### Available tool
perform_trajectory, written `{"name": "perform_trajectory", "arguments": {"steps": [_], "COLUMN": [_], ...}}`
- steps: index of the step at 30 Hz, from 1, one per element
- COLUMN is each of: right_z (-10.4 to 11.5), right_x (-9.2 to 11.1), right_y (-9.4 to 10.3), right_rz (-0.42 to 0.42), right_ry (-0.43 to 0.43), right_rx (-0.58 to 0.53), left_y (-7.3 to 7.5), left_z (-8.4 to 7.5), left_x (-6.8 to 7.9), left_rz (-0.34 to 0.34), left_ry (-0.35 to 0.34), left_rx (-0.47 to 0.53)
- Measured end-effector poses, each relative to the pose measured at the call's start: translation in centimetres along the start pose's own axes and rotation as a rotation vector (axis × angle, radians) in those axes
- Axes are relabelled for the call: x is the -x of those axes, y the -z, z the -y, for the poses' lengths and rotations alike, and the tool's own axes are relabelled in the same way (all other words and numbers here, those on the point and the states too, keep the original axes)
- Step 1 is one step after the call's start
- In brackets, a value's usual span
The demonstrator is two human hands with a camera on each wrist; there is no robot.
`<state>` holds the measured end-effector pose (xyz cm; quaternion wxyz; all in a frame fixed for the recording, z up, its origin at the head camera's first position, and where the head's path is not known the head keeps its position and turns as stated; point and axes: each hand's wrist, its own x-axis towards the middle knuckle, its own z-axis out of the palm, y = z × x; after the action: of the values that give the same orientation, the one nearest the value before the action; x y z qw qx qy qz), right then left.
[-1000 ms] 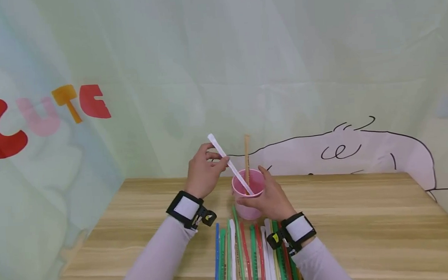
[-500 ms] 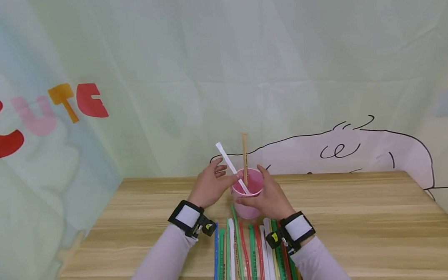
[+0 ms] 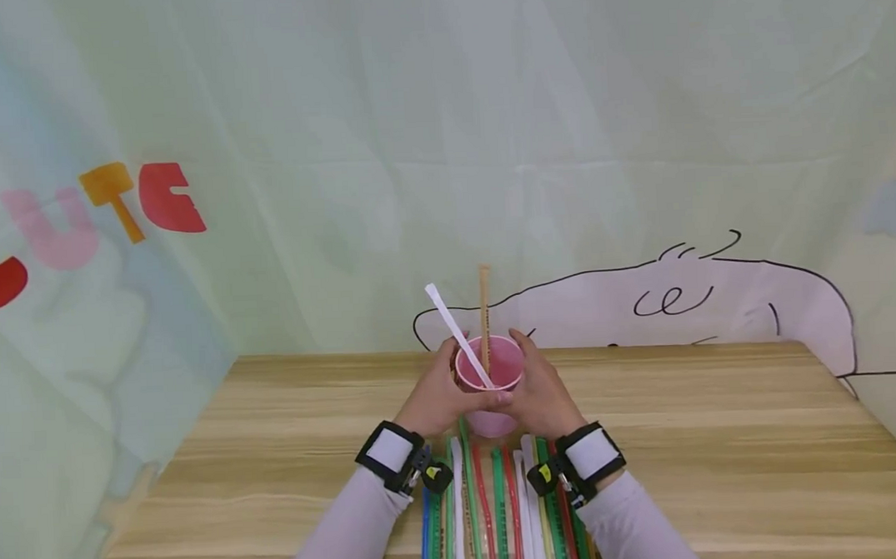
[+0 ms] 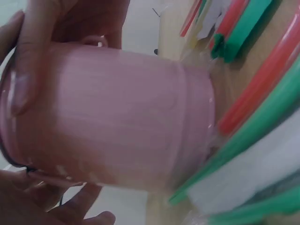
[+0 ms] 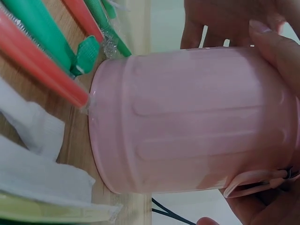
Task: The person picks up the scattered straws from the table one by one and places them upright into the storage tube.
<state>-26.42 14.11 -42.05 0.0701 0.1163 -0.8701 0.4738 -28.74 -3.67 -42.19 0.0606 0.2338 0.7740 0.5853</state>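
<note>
A small pink bucket [image 3: 492,426] stands upright on the wooden table, its base just beyond the ends of a row of wrapped straws. My left hand [image 3: 434,403] holds it from the left and my right hand [image 3: 546,396] from the right, both thumbs meeting across the front under the rim. Two straws stick out of the bucket: a white paper-wrapped straw [image 3: 447,321] leaning left and a tan straw [image 3: 484,307] with dark print, nearly upright. In the right wrist view a small handle lug [image 5: 253,180] shows on the bucket's side. The fingers behind the bucket are mostly hidden.
Several wrapped straws in green, red, white, blue and yellow, among them a green straw [image 3: 501,511], lie side by side between my forearms. A printed cloth backdrop [image 3: 443,163] hangs behind the table's [image 3: 725,434] far edge.
My left hand has lowered the white straw into the bucket, let it go, and moved down and right to hold the bucket's side. The right hand has stayed on the bucket.
</note>
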Motion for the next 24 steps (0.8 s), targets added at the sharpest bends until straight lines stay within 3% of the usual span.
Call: {"name": "perform_trajectory", "arguments": {"steps": [5, 12, 18, 24], "right_z": [-0.1, -0.4, -1.0, -1.6], "right_x": [0.0, 0.3, 0.7, 1.0], "right_y": [0.0, 0.8, 1.3, 1.4], "right_rz": [0.018, 0.008, 0.017, 0.028], "right_ry": [0.041, 0.085, 0.086, 0.08], "right_rx": [0.013, 0.055, 0.058, 0.052], "left_y": [-0.5, -1.3, -2.0, -2.4], "left_z": [0.3, 0.1, 0.1, 0.4], "left_x": [0.3, -0.1, -0.3, -0.3], "left_rz": [-0.023, -0.005, 0.006, -0.03], "left_ry": [-0.005, -0.028, 0.002, 0.034], "left_rx": [0.017, 0.026, 0.012, -0.06]}}
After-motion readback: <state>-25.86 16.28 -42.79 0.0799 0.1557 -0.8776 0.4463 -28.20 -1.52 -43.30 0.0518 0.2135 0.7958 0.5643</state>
